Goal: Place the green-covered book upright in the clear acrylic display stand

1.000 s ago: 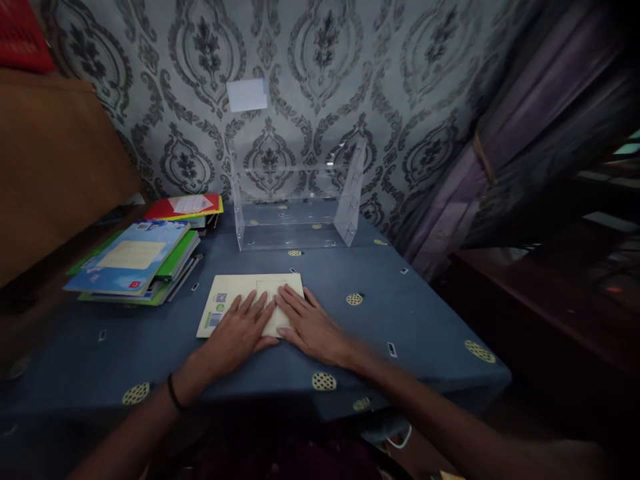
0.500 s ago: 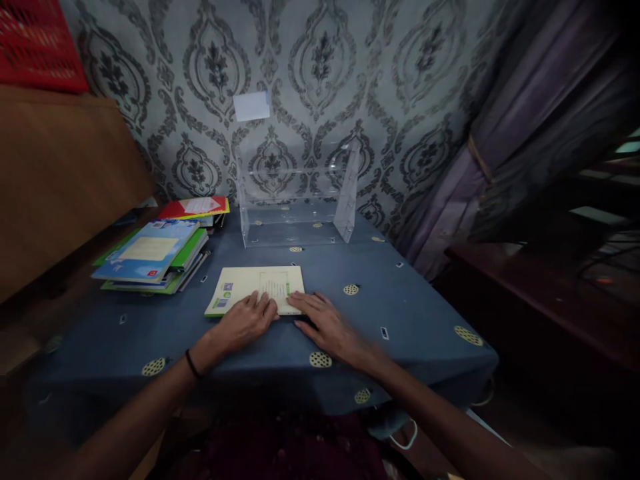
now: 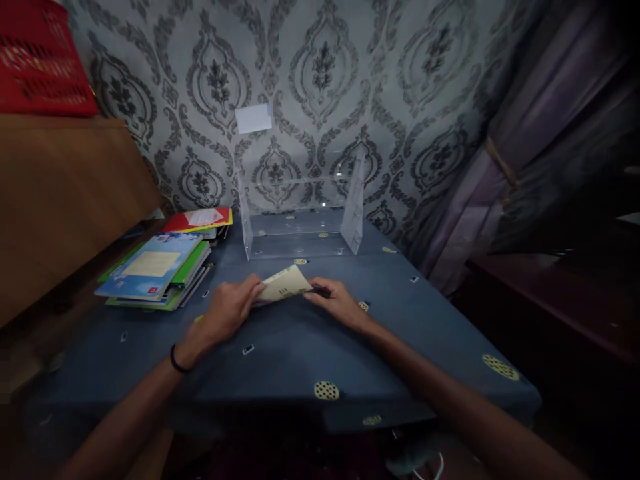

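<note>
A thin cream-coloured book (image 3: 283,285) is tilted up above the cloth-covered table, held at both ends. My left hand (image 3: 231,305), with a dark band on the wrist, is closed around its left end. At the right end, my right hand (image 3: 336,301) pinches a corner between thumb and fingers. Behind the book stands a clear acrylic rack (image 3: 354,203) with see-through shelves. To the left of my left hand lies a stack of books (image 3: 150,267), a blue cover on top.
A second pile with a red folder (image 3: 195,219) on top lies behind the stack. A wooden cabinet (image 3: 65,193) bearing a red basket (image 3: 43,67) borders the left side. The patterned wall (image 3: 320,87) rises behind the rack. A tied purple curtain (image 3: 465,207) hangs at right.
The cream book, flat on the table under both hands before, has been lifted and tilted. My hands have moved apart to its two ends and now grip it. The view has shifted slightly.
</note>
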Demonstrator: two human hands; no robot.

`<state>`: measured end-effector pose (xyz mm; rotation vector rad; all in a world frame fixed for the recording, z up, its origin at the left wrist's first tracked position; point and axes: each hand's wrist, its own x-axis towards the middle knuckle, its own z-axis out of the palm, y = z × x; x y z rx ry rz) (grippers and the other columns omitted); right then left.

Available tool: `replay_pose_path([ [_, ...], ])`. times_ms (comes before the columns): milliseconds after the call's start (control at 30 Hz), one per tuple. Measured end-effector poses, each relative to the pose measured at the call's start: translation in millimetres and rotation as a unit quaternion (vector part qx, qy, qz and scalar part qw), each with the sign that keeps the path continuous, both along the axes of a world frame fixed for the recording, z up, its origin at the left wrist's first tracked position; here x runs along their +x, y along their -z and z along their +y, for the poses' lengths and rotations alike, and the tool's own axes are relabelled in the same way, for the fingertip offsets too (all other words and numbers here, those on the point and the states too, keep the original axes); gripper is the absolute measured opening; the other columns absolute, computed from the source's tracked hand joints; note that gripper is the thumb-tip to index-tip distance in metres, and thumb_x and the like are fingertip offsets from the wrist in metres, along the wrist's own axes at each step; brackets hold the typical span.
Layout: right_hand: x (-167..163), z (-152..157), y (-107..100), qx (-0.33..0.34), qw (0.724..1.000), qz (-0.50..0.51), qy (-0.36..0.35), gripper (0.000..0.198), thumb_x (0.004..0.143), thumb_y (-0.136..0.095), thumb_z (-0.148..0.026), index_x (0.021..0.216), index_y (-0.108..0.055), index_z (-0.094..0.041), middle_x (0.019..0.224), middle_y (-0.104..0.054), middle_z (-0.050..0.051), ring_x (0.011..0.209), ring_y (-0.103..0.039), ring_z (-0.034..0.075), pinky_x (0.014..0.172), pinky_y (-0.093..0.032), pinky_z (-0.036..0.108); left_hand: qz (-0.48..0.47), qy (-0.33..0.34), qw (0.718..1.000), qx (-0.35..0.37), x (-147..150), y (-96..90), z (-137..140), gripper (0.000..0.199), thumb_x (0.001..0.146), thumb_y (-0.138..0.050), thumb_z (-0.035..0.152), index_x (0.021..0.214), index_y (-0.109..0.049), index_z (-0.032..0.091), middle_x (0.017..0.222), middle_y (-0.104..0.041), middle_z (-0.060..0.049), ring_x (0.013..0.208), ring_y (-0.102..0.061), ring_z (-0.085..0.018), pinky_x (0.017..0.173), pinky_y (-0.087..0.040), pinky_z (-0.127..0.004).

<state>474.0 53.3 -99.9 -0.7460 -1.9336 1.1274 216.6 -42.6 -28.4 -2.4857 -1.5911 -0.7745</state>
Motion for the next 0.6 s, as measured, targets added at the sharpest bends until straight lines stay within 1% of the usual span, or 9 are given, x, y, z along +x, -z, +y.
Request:
replay_pose_path([
  [67,-6.3,5.7,-5.4,-0.046,0.998,0.049,0.006,0.041,0.079,-0.074,-0.056,0.094,-0.073,-0.018,0.091,-0.075,0.004,0.086,-0.07,0.022,0.084,-0.057,0.039,-0.068,-0.005,0.998,0.007,-0.8,-15.8,2.5,0.035,0.105,-0.033,0.035,0.081,-0.053,0.021,0.061,-0.05,0.005,0.053,-0.047,-0.011,0.057,-0.032,-0.024],
  [100,-9.4,7.6,-8.5,-0.066,0.995,0.075,0.016,0.042,0.077,-0.076,-0.057,0.092,-0.072,-0.018,0.089,-0.074,0.003,0.083,-0.068,0.021,0.081,-0.057,0.037,-0.099,-0.008,0.995,0.012,-0.4,-22.7,4.0,0.035,0.103,-0.034,0.036,0.078,-0.052,0.021,0.061,-0.048,0.005,0.053,-0.045,-0.011,0.057,-0.032,-0.024],
  [167,-15.6,9.9,-15.6,-0.101,0.985,0.132,0.041,0.046,0.073,-0.079,-0.058,0.097,-0.071,-0.02,0.093,-0.074,0.003,0.084,-0.067,0.019,0.078,-0.058,0.034,-0.155,-0.013,0.988,0.025,1.3,-33.4,7.5,0.035,0.101,-0.036,0.037,0.073,-0.049,0.021,0.06,-0.044,0.005,0.054,-0.042,-0.011,0.057,-0.031,-0.024],
  [267,-25.6,10.0,-26.1,-0.145,0.965,0.211,0.057,0.056,0.069,-0.082,-0.062,0.108,-0.068,-0.023,0.1,-0.074,0.004,0.085,-0.067,0.019,0.072,-0.06,0.032,-0.232,-0.021,0.972,0.043,5.5,-41.2,15.3,0.035,0.099,-0.041,0.039,0.069,-0.046,0.021,0.059,-0.04,0.006,0.055,-0.04,-0.011,0.056,-0.03,-0.024],
  [333,-32.4,8.8,-31.3,-0.158,0.959,0.233,0.037,0.058,0.068,-0.08,-0.066,0.104,-0.069,-0.022,0.095,-0.074,0.005,0.078,-0.066,0.018,0.064,-0.058,0.03,-0.294,-0.024,0.954,0.056,8.7,-41.1,22.9,0.038,0.099,-0.043,0.042,0.067,-0.043,0.022,0.059,-0.038,0.006,0.056,-0.039,-0.011,0.055,-0.03,-0.024],
  [400,-37.4,8.2,-34.7,-0.155,0.964,0.217,0.009,0.054,0.071,-0.078,-0.068,0.094,-0.069,-0.02,0.082,-0.072,0.003,0.064,-0.06,0.015,0.054,-0.053,0.026,-0.372,-0.03,0.926,0.067,12.2,-36.9,32.8,0.043,0.098,-0.046,0.048,0.064,-0.04,0.022,0.059,-0.037,0.006,0.056,-0.037,-0.011,0.054,-0.03,-0.023],
  [467,-38.5,9.8,-37.6,-0.142,0.972,0.186,-0.003,0.052,0.074,-0.076,-0.068,0.089,-0.069,-0.019,0.067,-0.065,0.0,0.051,-0.051,0.011,0.044,-0.044,0.023,-0.46,-0.034,0.885,0.061,15.8,-28.3,44.7,0.048,0.094,-0.051,0.056,0.063,-0.041,0.021,0.059,-0.039,0.006,0.056,-0.037,-0.01,0.052,-0.03,-0.023],
  [533,-35.7,14.3,-41.1,-0.118,0.981,0.157,-0.003,0.05,0.077,-0.074,-0.068,0.088,-0.069,-0.019,0.059,-0.06,-0.003,0.044,-0.043,0.009,0.038,-0.036,0.021,-0.545,-0.033,0.837,0.037,19.1,-16.4,57.6,0.05,0.09,-0.056,0.064,0.066,-0.048,0.02,0.06,-0.049,0.005,0.057,-0.043,-0.011,0.054,-0.035,-0.023],
  [600,-30.9,20.7,-45.0,-0.082,0.988,0.13,-0.001,0.048,0.078,-0.074,-0.065,0.09,-0.07,-0.019,0.058,-0.059,-0.003,0.045,-0.043,0.01,0.039,-0.036,0.022,-0.612,-0.03,0.791,0.002,21.5,-3.6,70.1,0.053,0.085,-0.059,0.069,0.072,-0.059,0.018,0.066,-0.062,0.0,0.064,-0.055,-0.015,0.06,-0.044,-0.025],
])
